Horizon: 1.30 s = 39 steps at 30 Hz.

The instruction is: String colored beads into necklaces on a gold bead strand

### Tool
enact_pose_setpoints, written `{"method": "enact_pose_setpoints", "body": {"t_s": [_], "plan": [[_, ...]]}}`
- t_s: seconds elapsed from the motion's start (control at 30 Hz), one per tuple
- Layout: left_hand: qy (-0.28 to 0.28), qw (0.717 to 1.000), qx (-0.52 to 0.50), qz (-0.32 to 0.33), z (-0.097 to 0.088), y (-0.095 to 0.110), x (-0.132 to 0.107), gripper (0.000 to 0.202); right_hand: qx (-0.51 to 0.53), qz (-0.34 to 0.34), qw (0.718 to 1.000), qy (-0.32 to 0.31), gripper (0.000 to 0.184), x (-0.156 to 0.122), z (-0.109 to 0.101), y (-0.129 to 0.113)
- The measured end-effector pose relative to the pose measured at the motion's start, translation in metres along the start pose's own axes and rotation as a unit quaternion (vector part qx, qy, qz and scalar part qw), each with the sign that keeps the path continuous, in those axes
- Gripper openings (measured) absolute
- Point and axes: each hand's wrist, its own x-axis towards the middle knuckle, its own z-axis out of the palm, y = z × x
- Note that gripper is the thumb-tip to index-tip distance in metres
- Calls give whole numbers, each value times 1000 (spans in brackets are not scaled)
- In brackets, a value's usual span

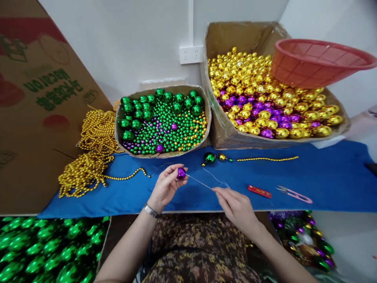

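My left hand (166,186) pinches a purple bead (180,173) above the blue cloth (324,177). My right hand (235,205) pinches the end of a thin needle or wire (198,181) whose tip goes into that bead. A fine thread (216,178) loops from the right hand up to a strand on the cloth: a green ball (209,157), a gold ball (222,157) and a row of small gold beads (265,159). A watch sits on my left wrist.
A cardboard box (118,118) of green, purple and gold beads stands behind. A bigger box (219,133) of gold and purple balls holds a red basket (318,61). Gold bead strands (91,157) lie left. A red lighter-like object (259,191) and pink snips (294,193) lie right.
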Motion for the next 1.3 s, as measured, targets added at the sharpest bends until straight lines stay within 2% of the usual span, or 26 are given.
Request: {"method": "enact_pose_setpoints", "body": {"t_s": [0.23, 0.33, 0.47, 0.6, 0.8, 1.17, 1.3], "plan": [[18, 997, 65, 40, 3, 0, -1, 33, -74, -25, 997, 7, 27, -4, 0, 7], [43, 997, 34, 60, 0, 5, 1, 36, -69, -14, 997, 16, 26, -3, -6, 8], [60, 997, 2, 38, -2, 8, 2, 24, -11, -4, 1000, 7, 25, -4, -7, 5], [72, 996, -45, 22, 4, -1, 3, 27, 15, -13, 1000, 3, 24, -7, 2, -2], [102, 988, -106, 38, 14, -10, 5, 25, 11, -32, 999, 1, 23, -8, 10, -8], [85, 991, -84, 52, 20, -14, 0, 22, -22, -37, 999, 6, 24, -7, 13, -6], [46, 996, -54, 52, 26, -19, -4, 27, -20, -24, 999, 6, 24, -5, 17, -9]]}}
